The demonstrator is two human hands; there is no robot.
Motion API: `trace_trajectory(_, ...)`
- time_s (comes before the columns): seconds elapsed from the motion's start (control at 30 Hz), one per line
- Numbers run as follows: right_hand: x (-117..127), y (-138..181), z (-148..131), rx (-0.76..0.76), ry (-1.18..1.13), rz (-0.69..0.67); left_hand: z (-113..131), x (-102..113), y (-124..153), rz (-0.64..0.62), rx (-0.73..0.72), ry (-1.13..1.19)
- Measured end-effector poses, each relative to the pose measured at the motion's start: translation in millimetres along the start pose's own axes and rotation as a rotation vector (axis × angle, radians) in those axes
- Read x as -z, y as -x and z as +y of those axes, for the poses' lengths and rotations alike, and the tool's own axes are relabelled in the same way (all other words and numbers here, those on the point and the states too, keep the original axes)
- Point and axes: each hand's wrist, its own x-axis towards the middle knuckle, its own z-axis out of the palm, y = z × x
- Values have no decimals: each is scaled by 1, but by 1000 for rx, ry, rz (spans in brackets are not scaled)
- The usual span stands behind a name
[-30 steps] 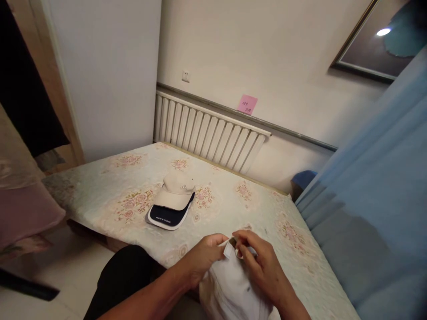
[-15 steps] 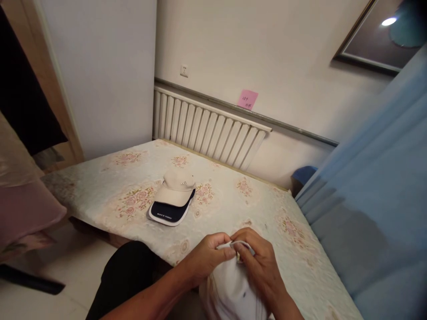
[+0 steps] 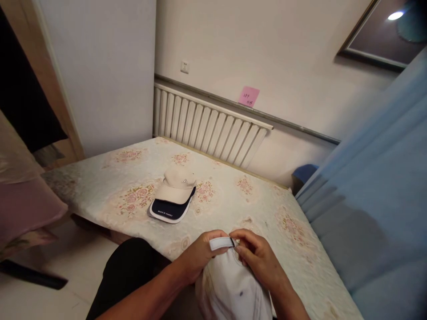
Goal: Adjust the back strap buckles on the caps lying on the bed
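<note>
Left hand: fingers curled shut, thumb and fingertips pinching the left part of the white strap.
Right hand: fingers drawn together, fingertips nipping the strap's dark right end.
White cap: nearest of all, at the bed's near edge, just under both hands. The strap arches over its far side and small dark marks show on the crown.
Beige cap: on the bed, far and left of the hands, stacked on a navy cap, well apart from the white cap.
Bed: pale floral cover.
Far wall: white radiator, with a pink note above it.
Right: blue curtain.
</note>
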Motion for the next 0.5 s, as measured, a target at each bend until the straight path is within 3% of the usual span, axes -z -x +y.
trace_trajectory(0.1,3,-4,1,29,133,49,1,0,0,18,77,58)
trace_trajectory(0.17,9,-10,12,-7,100,70,5,-1,2,-12,126,126)
trace_trajectory(0.23,15,-17,32,-108,-74,73,9,0,3,-38,141,161)
trace_trajectory(0.37,19,-21,75,-216,-593,255,13,1,1,-15,113,209)
trace_trajectory(0.43,12,-16,87,-259,-712,321,13,1,-1,0,102,256)
trace_trajectory(0.5,-1,-6,92,-308,-683,311,13,-1,-3,18,88,288)
